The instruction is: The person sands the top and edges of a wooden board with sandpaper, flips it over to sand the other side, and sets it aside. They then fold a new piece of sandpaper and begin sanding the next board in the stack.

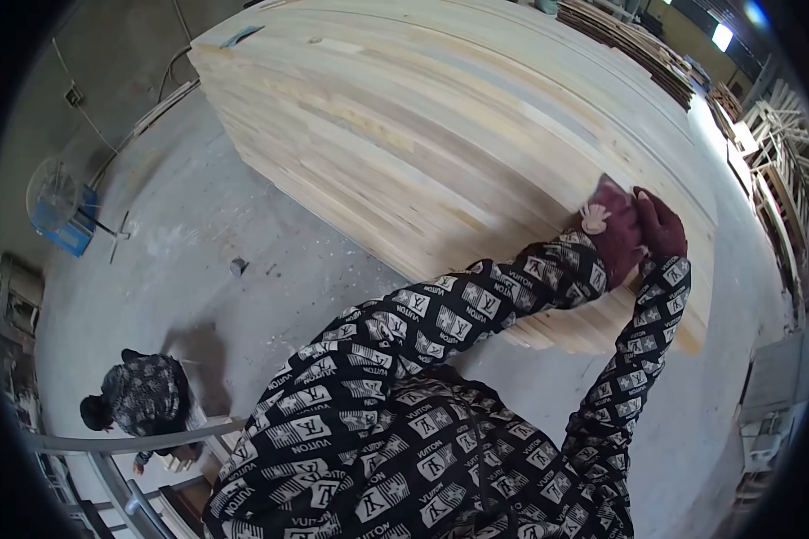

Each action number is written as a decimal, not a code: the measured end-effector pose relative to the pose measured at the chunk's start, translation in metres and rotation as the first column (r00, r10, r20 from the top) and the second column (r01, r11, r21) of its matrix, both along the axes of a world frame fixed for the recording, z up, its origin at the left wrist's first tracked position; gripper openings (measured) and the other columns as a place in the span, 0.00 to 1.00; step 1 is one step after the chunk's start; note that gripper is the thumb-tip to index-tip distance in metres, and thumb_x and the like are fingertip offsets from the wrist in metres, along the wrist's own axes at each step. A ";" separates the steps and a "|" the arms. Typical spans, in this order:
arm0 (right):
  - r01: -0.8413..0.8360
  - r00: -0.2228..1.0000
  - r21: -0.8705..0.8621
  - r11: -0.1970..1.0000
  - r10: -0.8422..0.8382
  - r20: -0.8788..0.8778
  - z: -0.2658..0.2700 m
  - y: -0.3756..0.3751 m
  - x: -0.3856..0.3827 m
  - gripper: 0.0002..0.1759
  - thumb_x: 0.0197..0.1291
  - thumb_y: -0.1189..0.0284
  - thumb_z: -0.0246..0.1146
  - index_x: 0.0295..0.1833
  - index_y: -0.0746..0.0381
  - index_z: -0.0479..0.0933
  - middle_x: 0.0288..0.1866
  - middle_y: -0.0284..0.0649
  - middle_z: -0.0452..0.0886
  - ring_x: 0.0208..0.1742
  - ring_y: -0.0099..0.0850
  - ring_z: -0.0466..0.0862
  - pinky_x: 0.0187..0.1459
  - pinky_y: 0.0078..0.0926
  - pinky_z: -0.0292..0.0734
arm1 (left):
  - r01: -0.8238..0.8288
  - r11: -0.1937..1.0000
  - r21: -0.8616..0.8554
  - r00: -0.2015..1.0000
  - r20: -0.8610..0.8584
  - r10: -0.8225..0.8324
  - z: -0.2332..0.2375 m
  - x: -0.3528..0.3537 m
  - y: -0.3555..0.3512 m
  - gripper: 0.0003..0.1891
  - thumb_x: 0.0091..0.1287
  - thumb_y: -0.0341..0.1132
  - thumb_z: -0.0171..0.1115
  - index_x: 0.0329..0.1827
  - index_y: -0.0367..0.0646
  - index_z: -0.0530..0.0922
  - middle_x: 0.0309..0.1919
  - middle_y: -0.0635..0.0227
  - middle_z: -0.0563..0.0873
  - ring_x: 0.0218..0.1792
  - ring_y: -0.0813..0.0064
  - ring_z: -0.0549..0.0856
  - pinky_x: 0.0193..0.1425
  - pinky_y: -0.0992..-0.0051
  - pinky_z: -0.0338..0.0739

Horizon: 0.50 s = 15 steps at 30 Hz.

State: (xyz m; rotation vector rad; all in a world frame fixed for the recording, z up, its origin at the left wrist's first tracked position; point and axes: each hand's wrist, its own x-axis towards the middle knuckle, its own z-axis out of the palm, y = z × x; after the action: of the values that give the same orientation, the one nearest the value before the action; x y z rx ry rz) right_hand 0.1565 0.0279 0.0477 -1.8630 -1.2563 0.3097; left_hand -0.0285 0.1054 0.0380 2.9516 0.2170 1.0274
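Both hands wear maroon gloves and are close together over the right part of a large stack of pale wood panels [422,153]. My left hand [613,229] shows its back, with a light print near the wrist. Its fingers look closed, and a small greyish edge shows at their far side; I cannot make out what it is. Just right of it, my right hand [662,225] has its fingers bent inward towards the left hand. Whatever lies between the hands is hidden.
A person [144,395] in dark patterned clothes bends down at lower left, beside a metal rail [144,442]. A fan [54,193] stands near the left wall. Stacked boards [620,45] are at the back, and wood strips [782,126] lean at far right.
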 end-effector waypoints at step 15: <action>0.149 0.971 0.023 0.989 -0.150 0.185 0.017 -0.008 -0.035 0.25 0.61 0.52 0.55 0.52 0.59 0.80 0.50 0.48 0.82 0.55 0.40 0.80 0.58 0.30 0.70 | -0.748 0.616 0.248 0.643 0.040 0.765 -0.030 -0.130 0.226 0.13 0.61 0.38 0.50 0.40 0.44 0.81 0.35 0.62 0.86 0.38 0.62 0.85 0.43 0.55 0.76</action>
State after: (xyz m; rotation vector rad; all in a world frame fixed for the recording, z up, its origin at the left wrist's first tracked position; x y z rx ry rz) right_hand 0.1210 0.0197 0.0651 -2.0031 -1.2285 0.0488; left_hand -0.1587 0.3318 0.0078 3.1251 1.5803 1.0258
